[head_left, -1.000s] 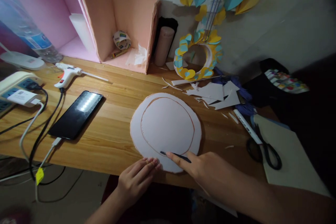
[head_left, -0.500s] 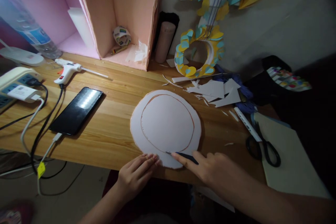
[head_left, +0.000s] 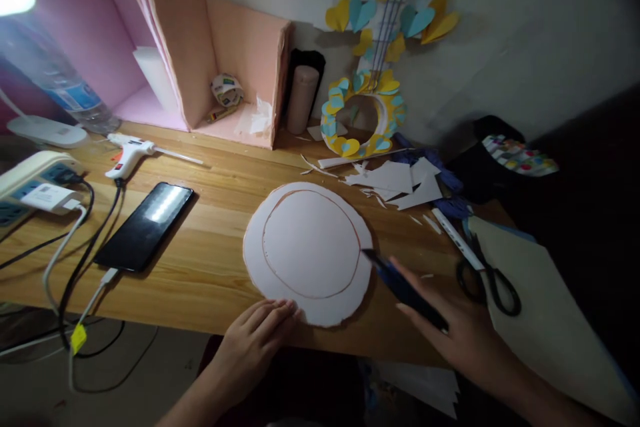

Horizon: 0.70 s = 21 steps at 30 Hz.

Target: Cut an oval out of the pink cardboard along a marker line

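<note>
A white round board (head_left: 310, 253) lies on the wooden table, with a brown-orange ring line marked inside its rough edge. My left hand (head_left: 260, 333) rests at the board's lower left edge, fingers stretched out flat and close together. To the right of the board my right hand (head_left: 445, 320) is closed around a dark blue utility knife (head_left: 407, 290). The knife's dark tip points up and left, over or beside the board's right edge; whether it touches is unclear.
White paper scraps (head_left: 395, 180) lie behind the board. Black-handled scissors (head_left: 493, 287) and a white strip rest on a pale sheet at right. At left are a phone (head_left: 145, 227), a glue gun (head_left: 130, 153), a power strip (head_left: 30, 180) and cables. A heart-covered ring (head_left: 335, 137) stands behind.
My right hand has lifted the knife from the ring line's lower part and moved right, to the board's right side. My left hand stays at the board's edge. The camera view has shifted slightly.
</note>
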Motion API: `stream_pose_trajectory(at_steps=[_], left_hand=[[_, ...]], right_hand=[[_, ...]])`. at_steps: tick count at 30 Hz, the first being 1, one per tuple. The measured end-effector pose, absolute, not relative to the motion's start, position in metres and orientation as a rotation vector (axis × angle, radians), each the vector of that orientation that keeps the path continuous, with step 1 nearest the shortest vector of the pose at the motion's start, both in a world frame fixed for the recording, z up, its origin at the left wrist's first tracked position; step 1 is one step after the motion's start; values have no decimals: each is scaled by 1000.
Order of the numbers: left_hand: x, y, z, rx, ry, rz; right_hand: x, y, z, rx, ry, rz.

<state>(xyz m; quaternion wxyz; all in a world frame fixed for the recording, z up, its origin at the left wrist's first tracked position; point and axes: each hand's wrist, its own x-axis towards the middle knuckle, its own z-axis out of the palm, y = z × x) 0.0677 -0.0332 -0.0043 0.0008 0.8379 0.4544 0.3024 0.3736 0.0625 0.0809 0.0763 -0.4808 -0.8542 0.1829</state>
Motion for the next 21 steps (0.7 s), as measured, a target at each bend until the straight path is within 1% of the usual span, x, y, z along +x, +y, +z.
stream_pose_trajectory(at_steps=[2,3,5,7,8,10,14,18,21], left_hand=[[61,-33,10,2546,1441,765],[57,-31,15,2481,1477,722],[44,-18,20,2282,1636,812],[29,5,17,1911,1845,1036],[22,20,15,1699,1913,1154],[9,49,13,1307,1822,1193],[-3,83,28,1258,1707,1167],[4,77,53,1012,1582,1039],[12,67,64,795,1531,1055]], right_hand=[[382,53,71,-1695,-2050,898],[384,49,65,-1738,-1835,1057],[385,46,53,-1696,-1533,1323],[381,50,43,-1595,-1384,1481],[377,54,40,-1548,-1352,1521],[368,64,38,-1451,-1328,1570],[353,85,43,-1307,-1248,1656],[347,95,42,-1234,-1183,1688],[342,97,35,-1241,-1163,1660]])
